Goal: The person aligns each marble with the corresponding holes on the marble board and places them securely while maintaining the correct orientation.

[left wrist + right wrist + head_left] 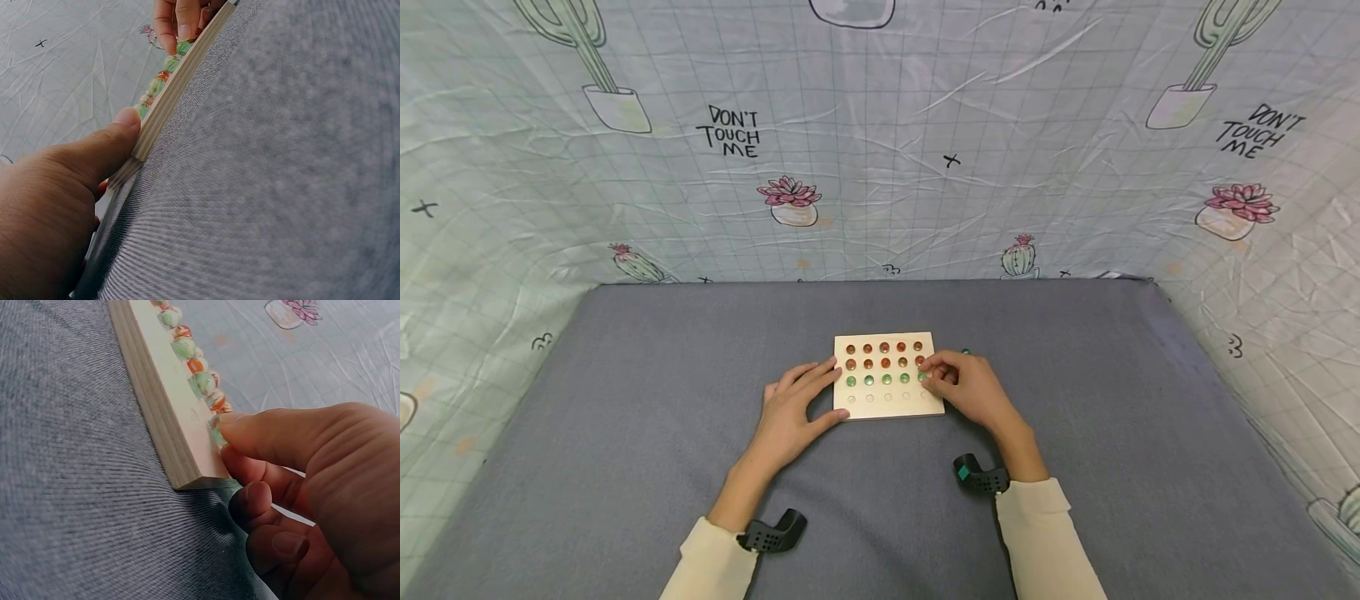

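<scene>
A pale wooden board (887, 407) lies on the grey cloth. Its two far rows hold orange-red marbles (885, 363), and the row nearer me holds green marbles (887, 379). Shallow round hollows show along the near side. My left hand (792, 417) rests at the left edge, fingers spread and fairly straight, with the thumb (125, 125) against the near corner. At the right end of the green row, my right hand (968, 387) pinches a green marble (215, 428) between thumb and forefinger, at the board's surface. The fingertips partly cover that marble.
Another green marble (966, 351) is partly visible on the grey cloth (700, 358) behind the right hand. A printed fabric sheet (880, 167) rises behind the table and along both sides. Each wrist carries a black strap device (772, 533).
</scene>
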